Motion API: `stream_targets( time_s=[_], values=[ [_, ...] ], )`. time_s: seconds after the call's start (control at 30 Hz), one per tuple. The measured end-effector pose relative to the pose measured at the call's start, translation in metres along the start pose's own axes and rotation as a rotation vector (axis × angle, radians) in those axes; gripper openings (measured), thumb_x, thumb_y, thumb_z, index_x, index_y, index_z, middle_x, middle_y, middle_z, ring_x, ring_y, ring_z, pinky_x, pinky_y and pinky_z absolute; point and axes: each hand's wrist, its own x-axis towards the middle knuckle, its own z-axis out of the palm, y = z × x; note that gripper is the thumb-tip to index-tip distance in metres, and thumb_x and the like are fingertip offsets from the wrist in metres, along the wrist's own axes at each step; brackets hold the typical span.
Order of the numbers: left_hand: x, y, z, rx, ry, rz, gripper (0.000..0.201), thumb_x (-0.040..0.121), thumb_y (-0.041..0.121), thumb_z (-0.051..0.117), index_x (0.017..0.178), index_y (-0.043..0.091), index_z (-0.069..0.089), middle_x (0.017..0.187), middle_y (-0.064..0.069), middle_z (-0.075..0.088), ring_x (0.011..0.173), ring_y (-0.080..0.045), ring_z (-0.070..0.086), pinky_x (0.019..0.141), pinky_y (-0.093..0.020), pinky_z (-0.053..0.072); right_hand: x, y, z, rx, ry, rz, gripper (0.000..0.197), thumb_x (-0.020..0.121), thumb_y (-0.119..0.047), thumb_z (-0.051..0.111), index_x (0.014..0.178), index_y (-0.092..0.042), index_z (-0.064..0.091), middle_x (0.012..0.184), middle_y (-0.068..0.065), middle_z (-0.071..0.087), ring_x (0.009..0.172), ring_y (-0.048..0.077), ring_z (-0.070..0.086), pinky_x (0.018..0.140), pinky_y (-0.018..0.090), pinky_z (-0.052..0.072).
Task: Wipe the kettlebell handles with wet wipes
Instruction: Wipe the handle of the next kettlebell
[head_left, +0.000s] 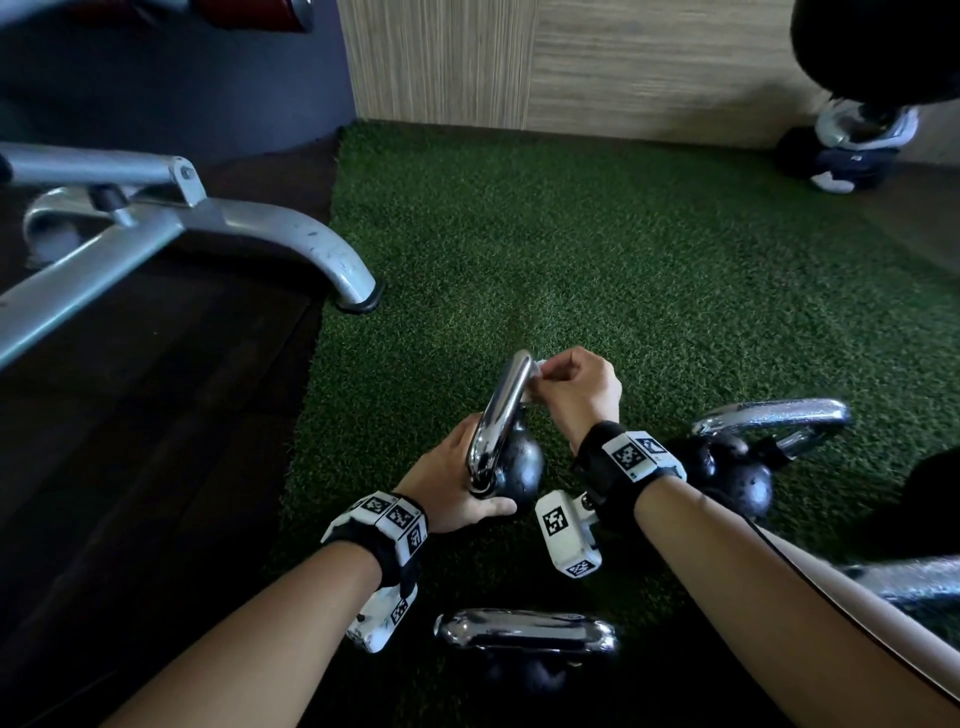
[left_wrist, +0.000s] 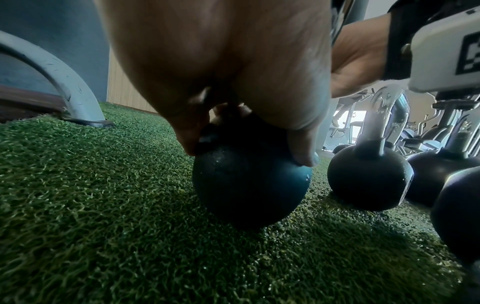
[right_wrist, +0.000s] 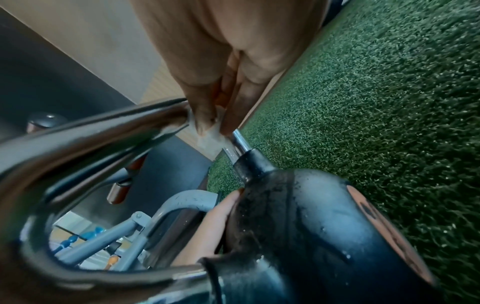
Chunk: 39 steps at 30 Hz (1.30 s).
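A black kettlebell (head_left: 514, 462) with a chrome handle (head_left: 500, 410) stands on green turf, tilted a little. My left hand (head_left: 467, 483) grips the ball just under the handle's near end; in the left wrist view its fingers (left_wrist: 189, 131) and thumb curl over the top of the ball (left_wrist: 246, 185). My right hand (head_left: 553, 379) pinches a white wet wipe (head_left: 535, 375) against the far end of the handle. The right wrist view shows the wipe (right_wrist: 210, 129) wrapped round the handle's far leg (right_wrist: 241, 144), between thumb and fingers, just above the ball (right_wrist: 324, 236).
Three more kettlebells stand close by: one to the right (head_left: 737, 467), one nearest me (head_left: 524, 631), one at the right edge (head_left: 909, 582). A grey bench frame (head_left: 291, 228) rests its foot on the turf's left edge. A person's shoe (head_left: 852, 150) is at the far right.
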Motion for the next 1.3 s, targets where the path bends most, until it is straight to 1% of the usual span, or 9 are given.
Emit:
stream_targets(
  time_s=[0.37, 0.5, 0.6, 0.7, 0.8, 0.97, 1.07, 1.17, 1.3],
  values=[
    [0.011, -0.014, 0.009, 0.079, 0.009, 0.044, 0.111, 0.07, 0.05, 0.09, 0.157, 0.025, 0.026, 0.153, 0.011, 0.04, 0.13, -0.015, 0.057, 0.109, -0.031, 0.045, 0.002, -0.002, 0.017, -0.178, 0.068, 0.086, 0.024, 0.077, 0.001, 0.076, 0.067, -0.02, 0.071, 0.077, 0.001, 0.074, 0.079, 0.024, 0.074, 0.074, 0.043, 0.065],
    [0.015, -0.016, 0.012, 0.134, 0.028, 0.023, 0.11, 0.069, 0.053, 0.088, 0.156, 0.027, 0.026, 0.153, 0.014, 0.038, 0.129, -0.017, 0.058, 0.107, -0.039, 0.05, 0.0, -0.001, 0.02, -0.299, 0.007, 0.062, 0.032, 0.087, 0.002, 0.065, 0.064, -0.02, 0.061, 0.078, -0.001, 0.065, 0.069, 0.014, 0.06, 0.048, 0.011, 0.041],
    [0.014, -0.019, 0.013, 0.139, 0.034, 0.031, 0.113, 0.066, 0.059, 0.087, 0.156, 0.032, 0.024, 0.153, 0.017, 0.038, 0.128, -0.016, 0.059, 0.104, -0.044, 0.053, 0.001, 0.0, 0.017, -0.31, -0.05, 0.08, 0.03, 0.092, -0.001, 0.062, 0.066, -0.015, 0.061, 0.07, -0.002, 0.062, 0.057, 0.006, 0.053, 0.035, 0.004, 0.033],
    [0.012, -0.023, 0.011, 0.139, -0.023, 0.005, 0.123, 0.062, 0.056, 0.088, 0.159, 0.03, 0.016, 0.162, 0.012, 0.033, 0.138, -0.016, 0.052, 0.112, -0.044, 0.047, -0.006, 0.009, 0.008, -0.307, -0.207, 0.178, 0.02, 0.082, -0.008, 0.08, 0.074, -0.014, 0.063, 0.079, 0.005, 0.072, 0.071, 0.019, 0.071, 0.062, 0.022, 0.062],
    [0.004, -0.017, -0.005, 0.107, -0.1, -0.026, 0.121, 0.06, 0.058, 0.084, 0.159, 0.035, 0.018, 0.161, 0.009, 0.04, 0.141, -0.016, 0.049, 0.114, -0.044, 0.045, -0.011, 0.021, -0.003, -0.27, -0.207, 0.106, 0.03, 0.079, -0.014, 0.086, 0.091, -0.023, 0.06, 0.1, 0.005, 0.071, 0.09, 0.026, 0.073, 0.082, 0.045, 0.065],
    [-0.027, 0.014, -0.032, 0.029, 0.185, 0.127, 0.099, 0.072, 0.072, 0.071, 0.155, 0.035, 0.034, 0.144, 0.012, 0.059, 0.128, -0.008, 0.059, 0.109, -0.036, 0.049, 0.001, -0.006, -0.023, -0.279, -0.085, -0.242, 0.032, 0.099, -0.009, 0.065, 0.129, -0.016, 0.066, 0.112, 0.007, 0.065, 0.065, 0.009, 0.052, 0.05, 0.01, 0.044],
    [-0.028, 0.037, -0.035, 0.089, 0.317, 0.174, 0.073, 0.081, 0.051, 0.07, 0.147, 0.031, 0.046, 0.114, 0.006, 0.073, 0.101, -0.011, 0.069, 0.09, -0.033, 0.058, 0.008, -0.025, -0.025, -0.48, -0.107, -0.505, 0.036, 0.093, -0.001, 0.066, 0.123, -0.018, 0.073, 0.12, 0.001, 0.066, 0.086, 0.004, 0.06, 0.069, 0.001, 0.047],
    [-0.023, 0.047, -0.035, 0.155, 0.329, 0.158, 0.061, 0.081, 0.03, 0.07, 0.14, 0.028, 0.054, 0.087, 0.006, 0.072, 0.079, -0.012, 0.067, 0.076, -0.035, 0.058, 0.008, -0.031, -0.021, -0.619, -0.276, -0.678, 0.04, 0.087, 0.011, 0.064, 0.12, -0.009, 0.075, 0.124, 0.009, 0.073, 0.113, 0.018, 0.067, 0.1, 0.021, 0.052],
    [-0.02, 0.042, -0.042, 0.088, 0.258, 0.181, 0.065, 0.08, 0.026, 0.072, 0.143, 0.022, 0.057, 0.097, 0.001, 0.078, 0.084, -0.013, 0.073, 0.081, -0.035, 0.059, 0.009, -0.031, -0.027, -0.698, -0.341, -0.7, 0.032, 0.089, 0.009, 0.065, 0.118, 0.0, 0.073, 0.118, 0.014, 0.074, 0.109, 0.025, 0.071, 0.096, 0.005, 0.039]
  ],
)
